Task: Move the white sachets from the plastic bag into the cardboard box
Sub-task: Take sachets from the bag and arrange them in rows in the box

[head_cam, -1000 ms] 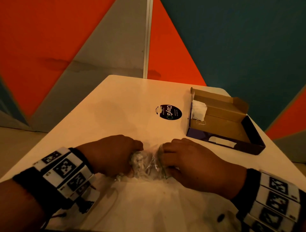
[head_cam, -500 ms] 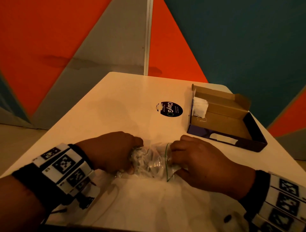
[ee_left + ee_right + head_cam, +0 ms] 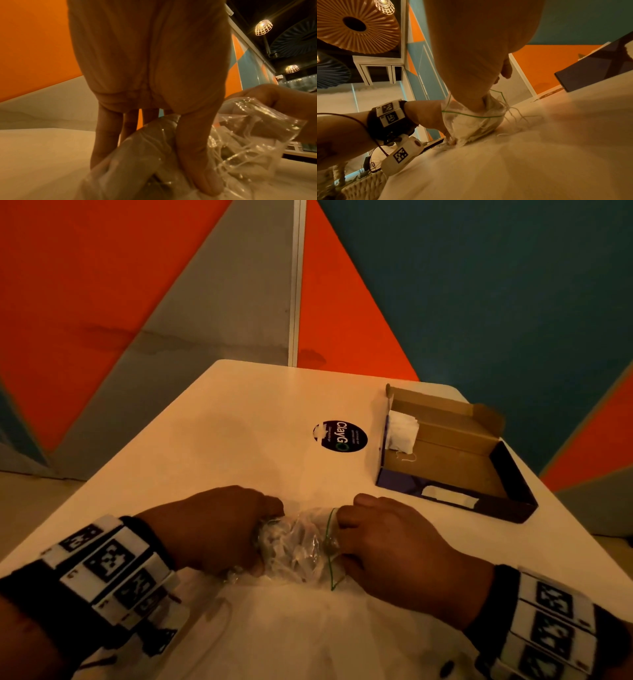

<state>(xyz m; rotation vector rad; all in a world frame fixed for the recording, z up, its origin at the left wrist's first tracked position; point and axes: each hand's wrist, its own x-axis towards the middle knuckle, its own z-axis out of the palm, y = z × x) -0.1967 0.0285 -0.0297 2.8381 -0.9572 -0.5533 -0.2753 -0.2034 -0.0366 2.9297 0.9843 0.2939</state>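
A clear plastic bag [image 3: 298, 546] with a green zip line lies on the white table [image 3: 239, 422] near its front edge, white sachets bunched inside. My left hand [image 3: 219, 529] grips the bag's closed end, thumb pressed on the plastic [image 3: 197, 155]. My right hand [image 3: 387, 542] holds the bag's mouth; in the right wrist view the green rim [image 3: 471, 116] rings my fingers and thin strings trail out. Whether it pinches a sachet is hidden. The open cardboard box [image 3: 455, 453] stands at the back right, one white sachet [image 3: 402, 431] at its left end.
A round black ClayGo sticker [image 3: 340, 436] is stuck on the table left of the box. The box's dark outer wall [image 3: 599, 65] rises to the right of my right hand. Orange, grey and teal wall panels stand behind the table.
My right hand has drawn to the right, stretching the bag out between the hands, and the green zip line has come into view. The left hand has stayed put.
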